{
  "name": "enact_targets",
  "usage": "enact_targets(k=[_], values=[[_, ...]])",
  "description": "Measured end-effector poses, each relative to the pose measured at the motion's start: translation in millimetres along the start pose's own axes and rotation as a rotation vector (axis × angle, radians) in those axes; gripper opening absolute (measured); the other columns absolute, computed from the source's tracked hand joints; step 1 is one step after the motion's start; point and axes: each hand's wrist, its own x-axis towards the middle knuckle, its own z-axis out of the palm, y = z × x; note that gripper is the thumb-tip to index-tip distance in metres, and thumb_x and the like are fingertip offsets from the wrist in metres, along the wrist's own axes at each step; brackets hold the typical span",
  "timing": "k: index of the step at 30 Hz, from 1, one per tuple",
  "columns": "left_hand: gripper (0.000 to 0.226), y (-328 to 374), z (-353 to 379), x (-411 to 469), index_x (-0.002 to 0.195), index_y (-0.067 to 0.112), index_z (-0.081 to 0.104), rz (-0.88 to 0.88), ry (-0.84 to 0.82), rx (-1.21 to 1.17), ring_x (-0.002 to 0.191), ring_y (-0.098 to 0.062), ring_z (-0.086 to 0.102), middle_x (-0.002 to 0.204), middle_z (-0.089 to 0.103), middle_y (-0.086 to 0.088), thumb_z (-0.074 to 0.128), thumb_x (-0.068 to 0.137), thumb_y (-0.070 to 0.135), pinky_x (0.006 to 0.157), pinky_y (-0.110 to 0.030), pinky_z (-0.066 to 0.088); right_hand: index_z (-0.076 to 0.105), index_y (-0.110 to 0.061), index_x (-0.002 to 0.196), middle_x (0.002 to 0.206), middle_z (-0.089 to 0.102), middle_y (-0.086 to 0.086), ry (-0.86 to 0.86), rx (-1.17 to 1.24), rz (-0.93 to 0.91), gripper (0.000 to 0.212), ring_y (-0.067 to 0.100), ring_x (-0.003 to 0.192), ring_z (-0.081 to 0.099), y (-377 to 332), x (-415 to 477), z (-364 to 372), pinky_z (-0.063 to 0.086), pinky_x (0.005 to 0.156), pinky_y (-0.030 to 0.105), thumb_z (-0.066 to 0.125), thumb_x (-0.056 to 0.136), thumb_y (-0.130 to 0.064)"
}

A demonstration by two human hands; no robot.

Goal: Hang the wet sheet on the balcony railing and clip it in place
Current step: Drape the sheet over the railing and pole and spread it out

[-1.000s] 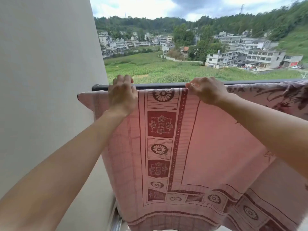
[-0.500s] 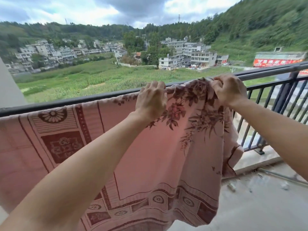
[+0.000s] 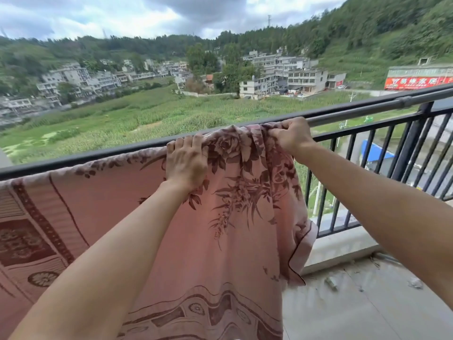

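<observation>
Two grips are on the cloth at the rail as I watch from my remote station. The sheet (image 3: 232,241), pink with dark red flowers and a banded border, hangs draped over the top bar of the black balcony railing (image 3: 98,156). Its near side falls toward the camera and runs out past the lower edge of the view. To the left it lies spread flat along the bar, while at its right end it is gathered into folds. The left grip (image 3: 187,165) lies against the sheet just under the bar, back of the hand toward me, with its fingers bent over the top so that they clasp the cloth onto the railing. The right grip (image 3: 291,136) sits a little farther right and higher, at the bunched end, fingers and thumb curled tight and pinching a wad of fabric right on the bar. Both forearms stretch in from the lower corners. The sheet's right edge hangs free in front of the upright bars, its lower corner curling near the concrete kerb. Right of the sheet the railing continues, with a grey pipe (image 3: 402,102) riding just above its top bar. Below, the balcony floor (image 3: 367,312) is pale and carries a few scraps of debris (image 3: 331,283). Beyond the railing I make out green fields (image 3: 147,114), pale multi-storey buildings (image 3: 294,74), a red signboard (image 3: 416,82) and wooded hills under cloud.
</observation>
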Motion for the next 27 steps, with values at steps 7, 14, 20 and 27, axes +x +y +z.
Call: enact_targets(k=[7, 14, 20, 27], values=[[0.045, -47.2, -4.6, -24.9, 0.135, 0.011, 0.045, 0.024, 0.082, 0.032, 0.096, -0.029, 0.052, 0.114, 0.058, -0.012, 0.05, 0.095, 0.03, 0.086, -0.043, 0.036, 0.041, -0.01, 0.059, 0.074, 0.051, 0.007, 0.532, -0.178, 0.113, 0.035, 0.022, 0.069, 0.048, -8.9, 15.4, -65.6, 0.036, 0.064, 0.033, 0.052, 0.085, -0.03], [0.045, -62.3, -6.1, -40.6, 0.131, 0.009, 0.048, 0.058, 0.191, 0.039, 0.092, -0.03, 0.05, 0.11, 0.057, -0.013, 0.051, 0.092, 0.031, 0.081, -0.042, 0.032, 0.056, -0.007, 0.11, 0.094, 0.057, 0.013, 0.239, -0.63, 0.141, 0.034, 0.029, 0.091, 0.058, 10.6, -20.5, -53.5, 0.042, 0.074, 0.036, 0.062, 0.089, -0.033], [0.043, -79.2, -14.7, -51.3, 0.128, 0.009, 0.049, 0.073, 0.186, 0.077, 0.097, -0.032, 0.05, 0.112, 0.056, -0.014, 0.046, 0.092, 0.033, 0.085, -0.045, 0.033, 0.062, -0.024, 0.128, 0.129, 0.061, 0.01, 0.219, -0.664, -0.378, 0.035, 0.031, 0.12, 0.052, -6.4, -31.3, 13.6, 0.044, 0.095, 0.042, 0.053, 0.096, -0.037], [0.044, -100.1, -25.3, -59.9, 0.127, 0.008, 0.05, 0.121, 0.254, 0.05, 0.091, -0.03, 0.052, 0.106, 0.059, -0.013, 0.043, 0.097, 0.039, 0.082, -0.043, 0.034, 0.068, -0.007, 0.095, 0.094, 0.069, 0.015, 0.291, -0.775, -0.483, 0.02, 0.032, 0.087, 0.064, -39.8, -14.5, 21.7, 0.037, 0.07, 0.029, 0.055, 0.096, -0.022]])
